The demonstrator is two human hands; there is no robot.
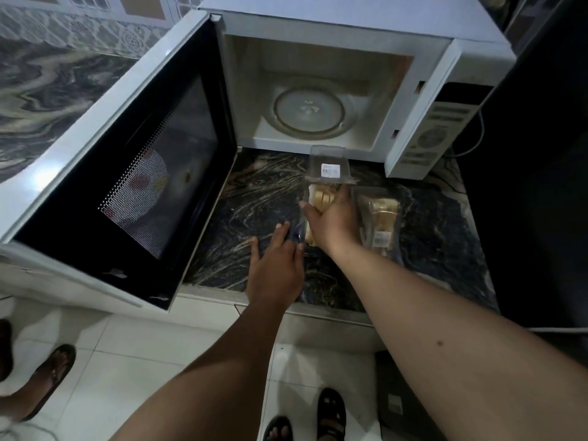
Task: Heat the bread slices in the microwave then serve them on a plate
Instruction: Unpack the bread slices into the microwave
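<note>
A white microwave (350, 23) stands on the dark marble counter (254, 192) with its door (133, 160) swung wide to the left. Its glass turntable (310, 111) is bare. In front of it lies a clear plastic box (331, 163) with its lid flipped up, holding bread slices (321, 197). My right hand (334, 221) reaches into the box, with fingers curled around the slices. My left hand (276, 262) rests with straight fingers against the box's near left side.
A second clear pack of bread (380, 218) lies just right of the open box. The microwave's control panel (432, 135) faces right of the cavity. Below the counter edge are white floor tiles, sandalled feet (331, 412) and another person's foot (47, 377).
</note>
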